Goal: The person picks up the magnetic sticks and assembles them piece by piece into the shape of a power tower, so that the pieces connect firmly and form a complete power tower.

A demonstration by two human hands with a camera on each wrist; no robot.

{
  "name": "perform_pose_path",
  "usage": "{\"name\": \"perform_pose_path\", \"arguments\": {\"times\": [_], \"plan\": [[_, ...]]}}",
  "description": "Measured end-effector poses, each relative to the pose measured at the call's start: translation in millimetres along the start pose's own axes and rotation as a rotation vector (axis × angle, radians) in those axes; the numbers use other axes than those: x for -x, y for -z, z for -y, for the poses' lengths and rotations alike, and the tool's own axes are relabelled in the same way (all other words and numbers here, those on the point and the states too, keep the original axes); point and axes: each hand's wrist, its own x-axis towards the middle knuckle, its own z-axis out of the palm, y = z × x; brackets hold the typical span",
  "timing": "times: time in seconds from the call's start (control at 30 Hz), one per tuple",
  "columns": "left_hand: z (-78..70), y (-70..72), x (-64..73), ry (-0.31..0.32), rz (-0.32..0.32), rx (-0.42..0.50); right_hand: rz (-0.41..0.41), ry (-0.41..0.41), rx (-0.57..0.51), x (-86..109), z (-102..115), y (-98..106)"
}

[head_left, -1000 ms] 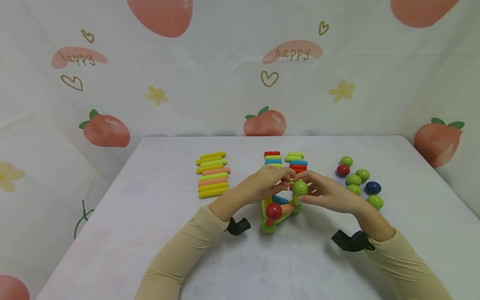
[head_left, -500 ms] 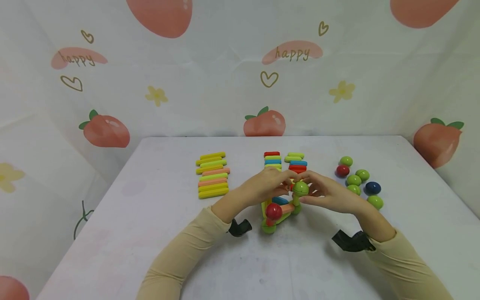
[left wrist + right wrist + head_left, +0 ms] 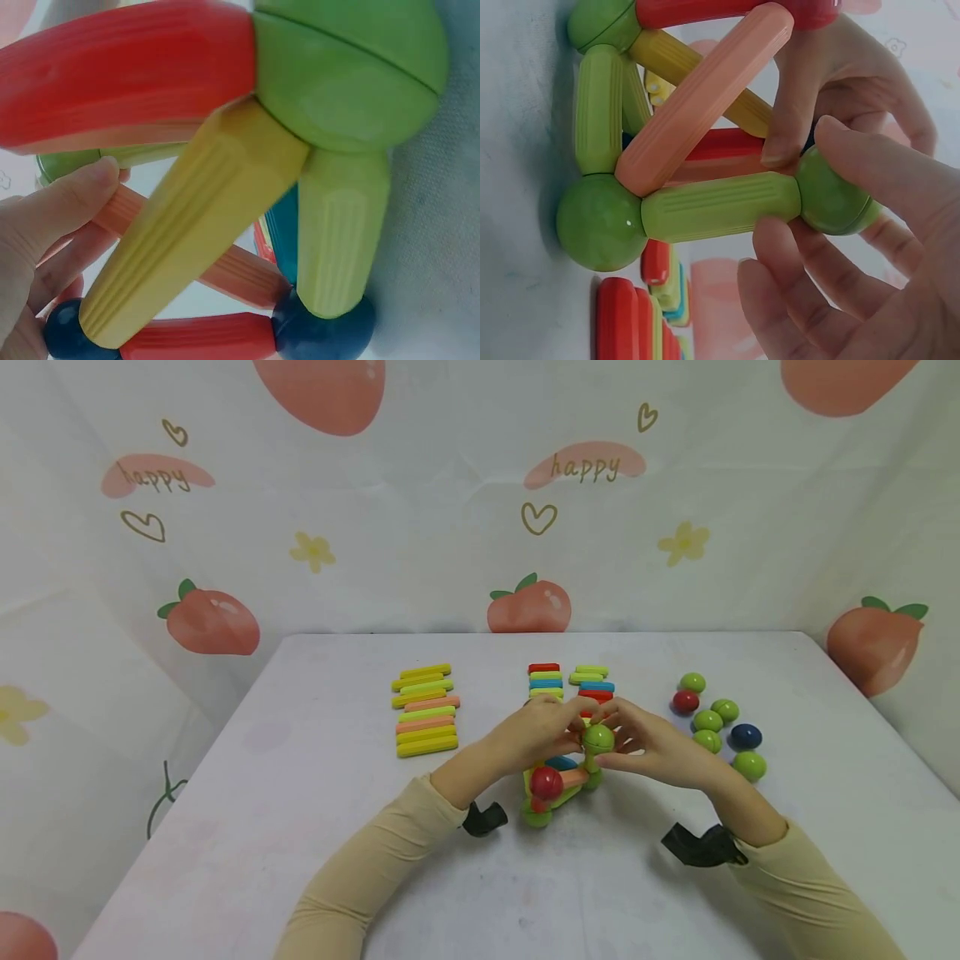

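Observation:
A frame of coloured toy rods and balls stands on the table; its red ball [image 3: 546, 783] is at the near corner. My right hand [image 3: 651, 745] holds the green ball [image 3: 832, 193] at the top of an upright light-green rod [image 3: 721, 206], thumb on one side and fingers on the other. From the left, my left hand [image 3: 536, 731] reaches in and pinches the end of a pale orange rod [image 3: 240, 274], beside that green ball. This rod's other end meets a dark blue ball [image 3: 324, 324]. A yellow rod [image 3: 195, 225] partly covers it in the left wrist view.
A column of yellow, green and orange rods [image 3: 426, 732] lies left of the frame. Behind the hands are two more columns of short rods [image 3: 546, 675]. On the right sit several loose green balls [image 3: 750, 766], a red ball [image 3: 686, 701] and a dark blue ball [image 3: 746, 736].
The left hand and forearm have shifted slightly right, closer to the top green ball. My right hand keeps its hold on that ball, almost unmoved.

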Motion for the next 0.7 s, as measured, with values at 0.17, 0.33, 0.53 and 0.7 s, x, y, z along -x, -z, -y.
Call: {"name": "perform_pose_path", "arguments": {"times": [0.17, 0.33, 0.53, 0.7], "plan": [[-3.3, -1.1, -2.4, 0.027, 0.029, -0.061, -0.010, -0.026, 0.019, -0.8, 0.6, -2.2], [-2.4, -2.7, -2.0, -0.003, 0.012, -0.082, -0.013, -0.016, 0.014, -0.3, 0.4, -2.4], [7.0, -0.3, 2.1, -0.069, -0.089, -0.041, -0.014, 0.004, 0.000, 1.0, -0.8, -1.2], [21.6, 10.8, 13.6, 0.033, -0.162, 0.042, -0.010, 0.014, -0.001, 1.6, -1.8, -0.1]]}}
